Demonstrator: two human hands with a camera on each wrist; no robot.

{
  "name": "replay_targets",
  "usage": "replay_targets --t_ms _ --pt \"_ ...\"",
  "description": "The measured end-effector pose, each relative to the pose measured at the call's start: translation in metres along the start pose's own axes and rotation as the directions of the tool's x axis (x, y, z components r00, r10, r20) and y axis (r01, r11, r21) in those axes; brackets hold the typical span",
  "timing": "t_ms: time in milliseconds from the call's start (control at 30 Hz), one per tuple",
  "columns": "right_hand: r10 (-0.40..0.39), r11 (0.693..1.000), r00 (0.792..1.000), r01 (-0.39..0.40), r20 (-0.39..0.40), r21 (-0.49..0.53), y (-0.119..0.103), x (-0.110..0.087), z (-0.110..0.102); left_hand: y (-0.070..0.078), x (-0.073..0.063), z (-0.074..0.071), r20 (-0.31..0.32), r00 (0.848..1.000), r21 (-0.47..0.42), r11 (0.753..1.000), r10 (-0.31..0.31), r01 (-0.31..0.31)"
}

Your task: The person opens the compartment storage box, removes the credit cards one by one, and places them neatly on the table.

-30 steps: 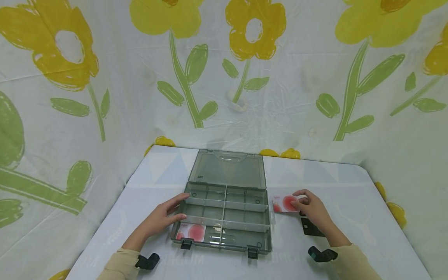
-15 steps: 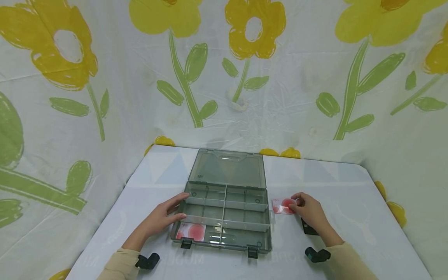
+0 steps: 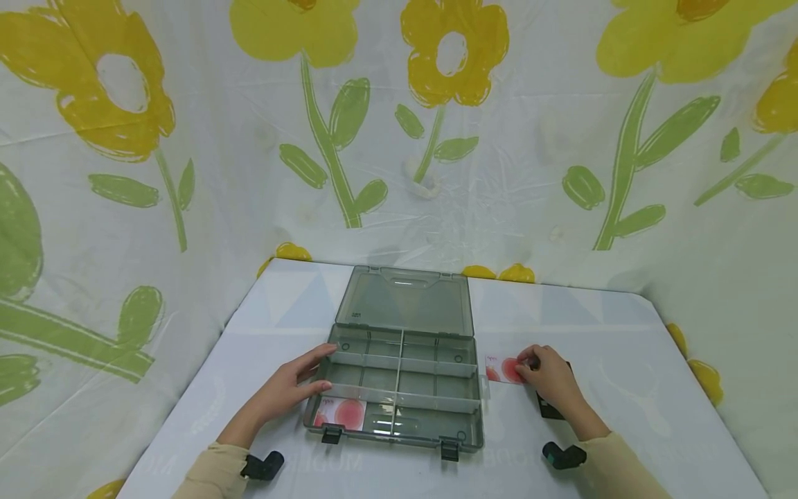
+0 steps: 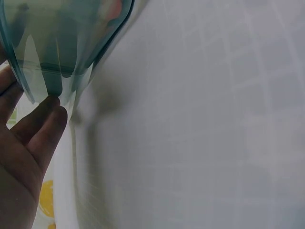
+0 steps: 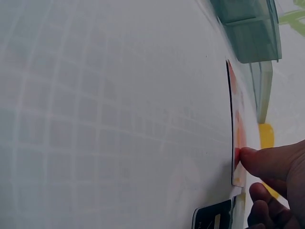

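A translucent grey-green compartment box (image 3: 399,402) lies with its lid (image 3: 406,301) swung back. In its front left compartment is a white card with a pink-red circle (image 3: 349,414). My left hand (image 3: 289,384) rests at the box's left side, thumb and fingers spread along the rim; the left wrist view shows its fingertips against the wall. Right of the box, my right hand (image 3: 551,378) pinches the right end of a matching pink-and-white card (image 3: 497,369). In the right wrist view the thumb (image 5: 252,160) presses on its printed face. The hand hides part of that card.
A black card (image 3: 550,407) lies partly under my right hand, near the pink-and-white card. Dividers split the box into several compartments, and two dark latches (image 3: 449,450) stick out at its front. A flower-print curtain (image 3: 524,173) surrounds the pale table (image 3: 642,388).
The right hand has shifted slightly left and toward me, and the pink-and-white card has moved a little toward me with it. Left hand and box stay put.
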State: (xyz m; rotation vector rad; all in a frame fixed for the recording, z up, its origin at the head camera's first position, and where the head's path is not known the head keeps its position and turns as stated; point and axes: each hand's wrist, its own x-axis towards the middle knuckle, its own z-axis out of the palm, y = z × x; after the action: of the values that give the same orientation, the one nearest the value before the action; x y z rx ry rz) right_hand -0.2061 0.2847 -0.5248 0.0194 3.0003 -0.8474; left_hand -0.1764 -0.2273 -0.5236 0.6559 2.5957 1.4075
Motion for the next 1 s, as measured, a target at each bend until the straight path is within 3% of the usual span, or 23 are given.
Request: replay_targets --t_ms 533,1000 --pt "0.034 0.997 0.999 -0.033 -0.017 0.072 -0.009 -0.004 -0.004 0.001 -0.001 -0.001 0.001 1.000 0.013 1.000 0.007 -0.007" --pt "-0.103 0.983 0.995 0.100 0.011 0.151 -0.051 -0.014 -0.017 0.000 0.000 -0.001 0.010 1.000 0.005 1.000 0.002 -0.002"
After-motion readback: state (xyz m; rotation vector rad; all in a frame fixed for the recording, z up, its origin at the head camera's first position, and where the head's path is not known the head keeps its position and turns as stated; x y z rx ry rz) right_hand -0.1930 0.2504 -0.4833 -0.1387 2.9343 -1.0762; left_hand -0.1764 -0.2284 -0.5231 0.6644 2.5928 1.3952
